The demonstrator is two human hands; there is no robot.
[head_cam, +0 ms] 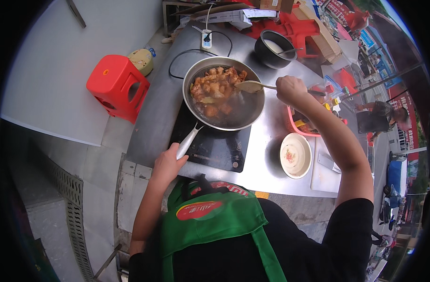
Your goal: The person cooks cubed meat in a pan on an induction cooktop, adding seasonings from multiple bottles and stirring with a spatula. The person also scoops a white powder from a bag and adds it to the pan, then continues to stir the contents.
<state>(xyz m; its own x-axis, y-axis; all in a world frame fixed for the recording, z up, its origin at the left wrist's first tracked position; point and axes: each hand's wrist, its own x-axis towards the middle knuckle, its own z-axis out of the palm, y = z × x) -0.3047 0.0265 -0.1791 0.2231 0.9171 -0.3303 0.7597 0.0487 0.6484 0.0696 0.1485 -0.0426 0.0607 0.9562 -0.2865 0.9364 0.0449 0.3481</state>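
Note:
My left hand (168,164) grips the metal handle of a frying pan (236,126), which stands on a black induction cooktop (218,148). Browned chunks of meat (215,86) in steaming liquid fill mostly the left and upper part of the pan. Held by its handle in my right hand (291,88) is a cooking spatula (250,86); its blade rests over the pan's right side, at the edge of the food. Part of the handle is hidden by my fingers.
Right of the cooktop are an enamel bowl (295,155), a cleaver (328,163) on a white cutting board (320,179) and a pink basket (291,123) of bottles. A black pot (271,58) and a power strip (206,39) with a cable lie beyond. A red stool (109,77) stands left; a person (377,116) is farther right.

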